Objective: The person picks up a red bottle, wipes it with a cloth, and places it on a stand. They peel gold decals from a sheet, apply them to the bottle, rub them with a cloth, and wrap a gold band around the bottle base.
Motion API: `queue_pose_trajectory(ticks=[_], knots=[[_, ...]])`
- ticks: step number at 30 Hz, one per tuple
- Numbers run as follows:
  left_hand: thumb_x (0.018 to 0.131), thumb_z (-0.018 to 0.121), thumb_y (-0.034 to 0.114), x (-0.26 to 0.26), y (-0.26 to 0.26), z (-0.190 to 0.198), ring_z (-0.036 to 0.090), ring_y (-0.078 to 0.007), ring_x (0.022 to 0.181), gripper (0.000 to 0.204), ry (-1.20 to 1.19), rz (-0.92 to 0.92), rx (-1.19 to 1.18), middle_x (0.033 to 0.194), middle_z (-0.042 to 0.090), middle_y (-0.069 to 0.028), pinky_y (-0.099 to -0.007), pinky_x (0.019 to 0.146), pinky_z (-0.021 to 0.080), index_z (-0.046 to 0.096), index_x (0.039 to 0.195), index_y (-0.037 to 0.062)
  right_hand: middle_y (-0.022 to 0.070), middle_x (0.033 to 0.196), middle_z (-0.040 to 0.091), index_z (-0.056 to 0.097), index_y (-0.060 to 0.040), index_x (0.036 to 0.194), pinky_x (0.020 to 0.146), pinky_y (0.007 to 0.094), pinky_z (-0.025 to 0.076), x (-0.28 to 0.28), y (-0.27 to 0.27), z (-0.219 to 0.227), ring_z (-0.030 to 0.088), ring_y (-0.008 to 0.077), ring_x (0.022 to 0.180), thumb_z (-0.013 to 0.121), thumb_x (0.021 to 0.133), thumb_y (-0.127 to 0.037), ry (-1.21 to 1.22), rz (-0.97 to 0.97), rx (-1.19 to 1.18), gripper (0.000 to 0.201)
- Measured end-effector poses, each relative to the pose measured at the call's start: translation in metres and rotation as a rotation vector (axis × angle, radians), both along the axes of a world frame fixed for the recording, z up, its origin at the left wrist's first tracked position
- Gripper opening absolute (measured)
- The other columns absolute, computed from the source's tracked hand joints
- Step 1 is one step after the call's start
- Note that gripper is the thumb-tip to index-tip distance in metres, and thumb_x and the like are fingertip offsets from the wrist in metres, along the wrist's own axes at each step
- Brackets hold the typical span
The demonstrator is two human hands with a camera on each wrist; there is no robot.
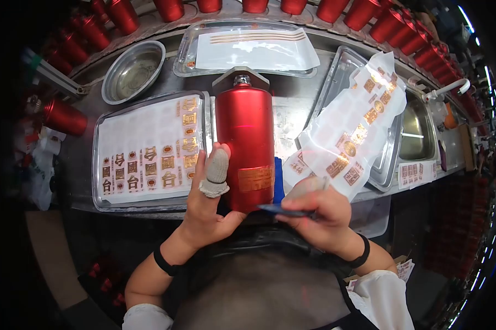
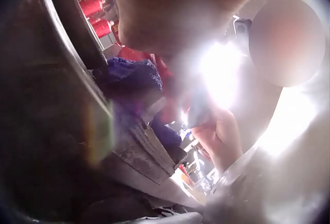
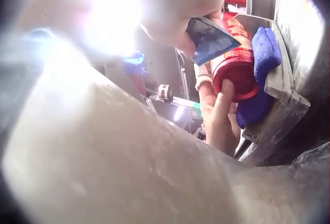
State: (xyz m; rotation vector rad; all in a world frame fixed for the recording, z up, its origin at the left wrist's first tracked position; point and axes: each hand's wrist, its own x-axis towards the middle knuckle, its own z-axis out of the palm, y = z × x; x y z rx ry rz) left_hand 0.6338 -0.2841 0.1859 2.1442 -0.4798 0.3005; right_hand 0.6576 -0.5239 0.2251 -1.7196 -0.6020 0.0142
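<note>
A red bottle (image 1: 244, 126) lies with its neck away from the body and a gold label (image 1: 255, 179) near its base. My left hand (image 1: 205, 203) rests along the bottle's left side, fingers fairly straight, one in a fabric finger cover (image 1: 216, 168). In the right wrist view, the left thumb touches the round base of the bottle (image 3: 236, 77). My right hand (image 1: 319, 214) pinches a flat dark-blue piece (image 1: 283, 210) beside the label's lower edge; that piece (image 3: 210, 41) looks thin and angular in the right wrist view. The left wrist view is mostly glare and blur.
At the left, a tray (image 1: 97, 159) holds a sheet of gold characters; a metal bowl (image 1: 133, 72) stands behind it. Another tray (image 1: 179, 55) is at the back. Label sheets (image 1: 352, 132) lie over a right-hand tray near a sink (image 1: 418, 132). A blue cloth (image 3: 266, 54) is beneath the bottle.
</note>
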Motion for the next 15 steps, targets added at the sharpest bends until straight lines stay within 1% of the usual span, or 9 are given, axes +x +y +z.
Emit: queue_pose_trajectory(ticks=[2,3,5,6,8,11,12,15], knots=[[0.068,0.080,0.008,-0.001,0.002,-0.005,0.035,-0.0407,0.144,0.090,-0.032,0.002,-0.013,0.155,0.036,-0.0244,-0.0580,0.118,0.019,0.042,0.149,0.0049,0.0075,0.093,0.067,0.067,-0.0025,0.096,0.074,0.0284,0.049,-0.002,-0.002,-0.003,0.064,0.0164,0.084,0.077,0.078,0.003,0.226,-0.160,0.065,0.021],[0.067,0.079,0.007,-0.002,0.003,-0.006,0.035,-0.0413,0.144,0.086,-0.035,0.004,0.033,0.156,0.035,-0.0246,-0.0593,0.117,0.020,0.047,0.147,0.0079,0.0050,0.100,0.065,0.063,-0.0019,0.104,0.077,0.0246,0.049,0.001,-0.004,-0.004,0.061,0.0104,0.089,0.076,0.085,-0.001,0.383,-0.161,0.171,0.023],[0.066,0.078,0.006,-0.007,0.005,-0.006,0.037,-0.0425,0.143,0.078,-0.037,0.006,0.127,0.156,0.033,-0.0251,-0.0617,0.116,0.021,0.057,0.141,0.0139,0.0040,0.106,0.061,0.058,-0.0019,0.108,0.083,0.0241,0.048,0.005,-0.003,0.001,0.059,0.0103,0.095,0.072,0.086,-0.002,0.704,-0.151,0.399,0.026],[0.065,0.077,0.004,-0.010,0.004,-0.004,0.038,-0.0436,0.141,0.070,-0.009,0.025,0.115,0.155,0.034,-0.0272,-0.0641,0.114,0.022,0.065,0.133,0.0177,0.0040,0.107,0.060,0.057,-0.0018,0.109,0.085,0.0241,0.047,0.007,-0.004,-0.001,0.058,0.0101,0.096,0.071,0.087,-0.003,0.713,-0.148,0.383,0.026],[0.066,0.076,0.004,-0.011,0.006,-0.005,0.037,-0.0441,0.142,0.069,-0.073,0.024,0.193,0.155,0.034,-0.0285,-0.0642,0.113,0.023,0.065,0.133,0.0190,0.0039,0.108,0.060,0.057,-0.0016,0.111,0.087,0.0242,0.045,0.006,-0.005,-0.008,0.057,0.0095,0.100,0.069,0.088,-0.006,0.735,-0.152,0.352,0.026],[0.068,0.075,0.005,-0.011,0.004,0.000,0.036,-0.0459,0.142,0.065,-0.116,0.026,0.313,0.154,0.033,-0.0301,-0.0646,0.112,0.023,0.067,0.131,0.0218,0.0034,0.106,0.060,0.057,-0.0004,0.115,0.083,0.0222,0.048,0.008,-0.005,-0.014,0.058,0.0070,0.095,0.066,0.091,-0.003,0.703,-0.157,0.362,0.026],[0.069,0.074,0.005,-0.010,0.003,0.005,0.035,-0.0466,0.142,0.063,-0.122,0.030,0.355,0.154,0.033,-0.0306,-0.0648,0.112,0.023,0.068,0.130,0.0228,0.0038,0.107,0.060,0.056,-0.0005,0.115,0.083,0.0222,0.048,0.009,-0.005,-0.016,0.058,0.0070,0.096,0.066,0.090,-0.003,0.734,-0.154,0.389,0.027],[0.072,0.073,0.013,-0.007,-0.001,0.018,0.032,-0.0503,0.142,0.056,-0.151,0.031,0.446,0.155,0.032,-0.0306,-0.0664,0.111,0.022,0.070,0.127,0.0249,0.0048,0.109,0.060,0.056,-0.0006,0.116,0.084,0.0223,0.048,0.011,-0.005,-0.016,0.058,0.0072,0.097,0.066,0.089,-0.002,0.795,-0.153,0.451,0.029]])
